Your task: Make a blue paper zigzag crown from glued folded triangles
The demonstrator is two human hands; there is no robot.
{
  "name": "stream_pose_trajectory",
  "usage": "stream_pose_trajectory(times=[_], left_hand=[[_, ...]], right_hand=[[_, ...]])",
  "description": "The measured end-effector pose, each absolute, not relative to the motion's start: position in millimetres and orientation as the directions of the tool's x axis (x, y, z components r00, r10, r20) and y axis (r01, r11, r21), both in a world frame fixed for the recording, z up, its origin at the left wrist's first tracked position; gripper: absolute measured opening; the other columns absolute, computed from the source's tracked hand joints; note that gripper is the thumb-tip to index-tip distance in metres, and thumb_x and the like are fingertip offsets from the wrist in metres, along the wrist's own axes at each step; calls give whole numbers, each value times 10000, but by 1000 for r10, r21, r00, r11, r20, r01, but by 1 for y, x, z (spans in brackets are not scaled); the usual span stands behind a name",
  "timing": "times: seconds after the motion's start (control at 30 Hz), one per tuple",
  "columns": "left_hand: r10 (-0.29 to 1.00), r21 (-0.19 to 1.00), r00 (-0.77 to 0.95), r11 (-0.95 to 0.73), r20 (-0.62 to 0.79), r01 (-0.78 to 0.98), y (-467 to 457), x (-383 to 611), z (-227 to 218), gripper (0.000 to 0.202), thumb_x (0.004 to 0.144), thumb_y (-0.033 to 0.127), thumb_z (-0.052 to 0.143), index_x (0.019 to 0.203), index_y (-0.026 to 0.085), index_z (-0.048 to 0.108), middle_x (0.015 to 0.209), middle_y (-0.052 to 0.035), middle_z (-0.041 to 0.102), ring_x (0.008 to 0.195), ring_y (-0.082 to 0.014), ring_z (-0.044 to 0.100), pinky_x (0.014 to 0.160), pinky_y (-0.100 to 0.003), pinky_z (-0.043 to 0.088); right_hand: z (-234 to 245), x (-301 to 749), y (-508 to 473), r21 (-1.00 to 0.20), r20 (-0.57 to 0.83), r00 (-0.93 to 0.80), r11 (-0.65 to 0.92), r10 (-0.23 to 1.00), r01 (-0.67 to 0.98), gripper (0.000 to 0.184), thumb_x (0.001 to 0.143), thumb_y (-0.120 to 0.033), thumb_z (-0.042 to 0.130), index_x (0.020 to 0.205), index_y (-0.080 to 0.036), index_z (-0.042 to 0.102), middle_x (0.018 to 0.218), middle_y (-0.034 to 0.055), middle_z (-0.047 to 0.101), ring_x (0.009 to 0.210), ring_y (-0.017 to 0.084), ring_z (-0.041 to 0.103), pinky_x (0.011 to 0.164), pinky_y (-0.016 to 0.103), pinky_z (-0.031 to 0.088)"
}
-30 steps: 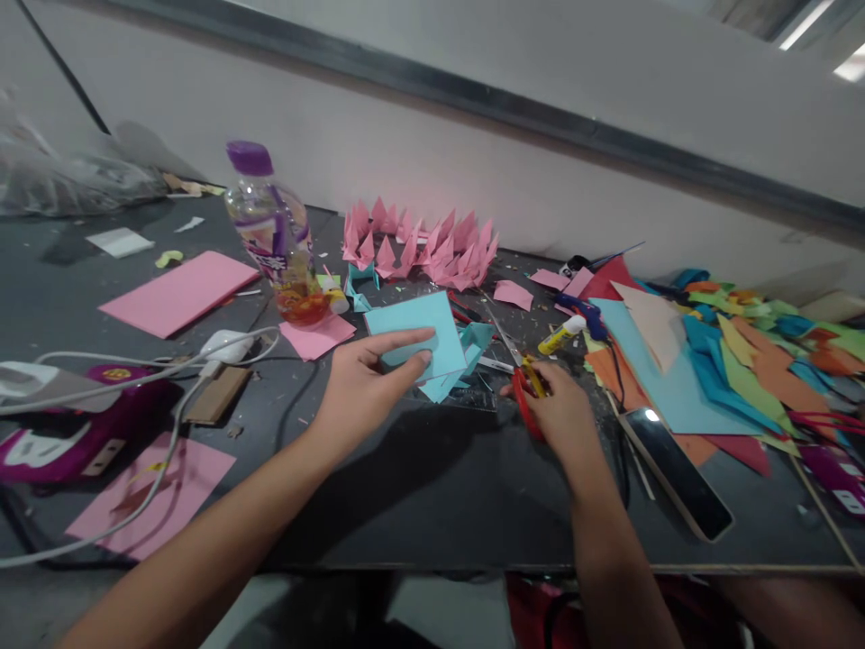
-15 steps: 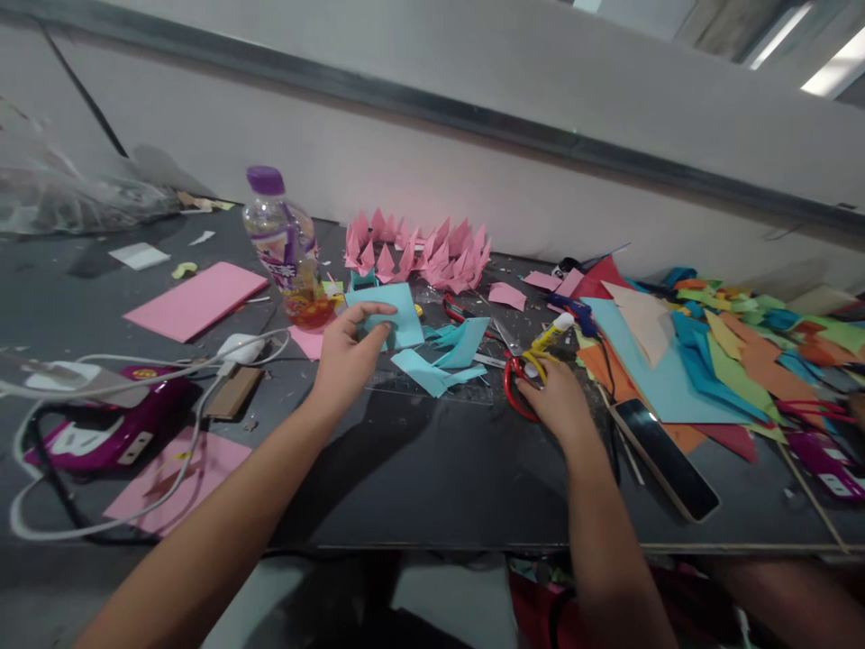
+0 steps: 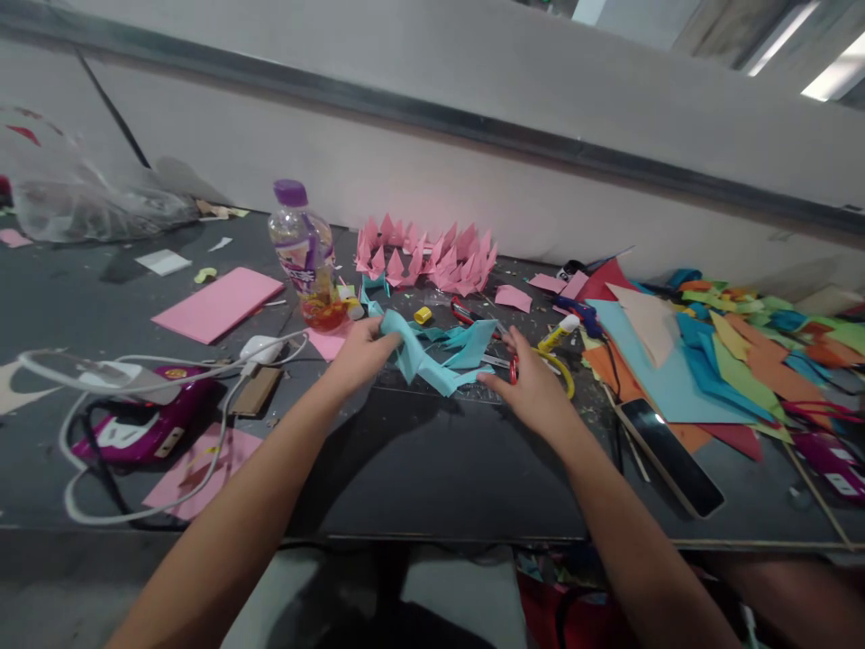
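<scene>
My left hand [image 3: 361, 356] is closed on a light-blue paper [image 3: 400, 341], thumb on top, and the sheet bends and tilts over the table. Beside it lie cut light-blue paper pieces [image 3: 469, 344], some overlapping the held sheet. My right hand [image 3: 537, 388] reaches in from the right, thumb and forefinger apart at the edge of these pieces, with nothing visibly gripped. Scissors with red and yellow handles [image 3: 562, 371] lie under and behind that hand, partly hidden by it. A glue stick [image 3: 558, 333] with a white tip is just beyond.
A bottle [image 3: 304, 261] with a purple cap stands left of a ring of pink folded paper [image 3: 425, 257]. Pink sheets [image 3: 217, 305], a purple device [image 3: 152, 424] and white cables occupy the left. A phone [image 3: 670, 458] and coloured paper [image 3: 669, 370] lie right.
The blue sheet in my left hand has tipped from flat to bent and come nearer the cut pieces. My right hand has let go of the scissors and moved left to the pieces.
</scene>
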State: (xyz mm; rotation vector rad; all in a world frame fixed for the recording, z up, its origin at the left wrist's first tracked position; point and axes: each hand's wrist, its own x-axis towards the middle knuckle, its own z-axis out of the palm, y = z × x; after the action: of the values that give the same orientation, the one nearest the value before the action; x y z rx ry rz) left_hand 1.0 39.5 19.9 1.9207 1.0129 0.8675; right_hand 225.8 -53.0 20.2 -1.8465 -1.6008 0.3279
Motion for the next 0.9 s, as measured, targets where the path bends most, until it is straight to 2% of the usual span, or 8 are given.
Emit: stream_pose_trajectory(times=[0.07, 0.17, 0.27, 0.37, 0.43, 0.6, 0.73, 0.9], left_hand=[[819, 803, 549, -435, 165, 408, 37, -1, 21, 185, 700, 152, 389, 651, 151, 567, 593, -21, 571, 546, -139, 526, 546, -249, 431], [743, 659, 660, -551, 108, 512, 29, 0, 20, 151, 627, 116, 442, 564, 158, 573, 563, -37, 591, 563, -177, 550, 575, -288, 427], [699, 506, 712, -638, 65, 580, 23, 4, 17, 216, 599, 78, 465, 693, 138, 649, 695, -99, 668, 688, -237, 609, 671, -347, 443], [666, 391, 744, -701, 57, 597, 21, 5, 16, 345, 605, 60, 479, 895, 108, 661, 883, -148, 689, 855, -279, 620, 802, -403, 425], [657, 341, 751, -724, 72, 600, 21, 6, 17, 392, 647, 64, 474, 1004, 98, 632, 1026, -161, 660, 987, -293, 584, 884, -432, 388], [629, 290, 776, -751, 40, 593, 24, 16, 22, 388, 765, 111, 453, 1134, 127, 573, 1187, -126, 589, 1120, -249, 520, 954, -392, 369], [578, 266, 807, -765, -119, 587, 30, 34, 32, 346, 713, 103, 546, 1042, 161, 633, 1125, -115, 625, 1005, -240, 591, 825, -323, 460], [555, 212, 781, -759, -285, 616, 40, 60, 47, 456, 658, 0, 556, 1080, 152, 638, 1117, -152, 635, 975, -269, 606, 791, -347, 476]], right_hand=[[18, 223, -37, -686, 205, 235, -32, 950, 727, 806, 676, -364, 675, 1374, -144, 336, 1331, 189, 490, 1196, 333, 479, 973, 499, 364], [12, 222, -13, -789, 162, 241, -21, 957, 614, 534, 663, -310, 653, 1156, -130, 550, 1140, 151, 624, 1053, 292, 571, 914, 454, 414], [11, 227, -1, -834, 161, 212, 19, 964, 551, 301, 726, -375, 567, 903, -142, 632, 908, 92, 682, 863, 228, 614, 828, 404, 460], [21, 237, -8, -864, 170, 208, 45, 963, 501, 348, 797, -423, 449, 950, -163, 624, 960, 77, 669, 877, 193, 606, 800, 363, 476], [30, 246, -17, -873, 115, 125, 41, 985, 486, 302, 766, -394, 516, 939, -179, 638, 925, 64, 679, 857, 194, 620, 772, 355, 491], [35, 253, -30, -628, -79, -328, 209, 941, 750, 106, 761, -264, 581, 791, -193, 653, 1164, 93, 614, 1040, 227, 586, 913, 421, 435], [17, 246, -24, -458, -126, -397, 302, 909, 836, 148, 763, -174, 594, 899, -196, 648, 1311, 99, 515, 1234, 237, 462, 1024, 430, 349], [7, 240, -21, -459, -126, -391, 296, 912, 838, 167, 766, -120, 576, 905, -193, 635, 1087, 94, 613, 1058, 223, 564, 928, 390, 416]])
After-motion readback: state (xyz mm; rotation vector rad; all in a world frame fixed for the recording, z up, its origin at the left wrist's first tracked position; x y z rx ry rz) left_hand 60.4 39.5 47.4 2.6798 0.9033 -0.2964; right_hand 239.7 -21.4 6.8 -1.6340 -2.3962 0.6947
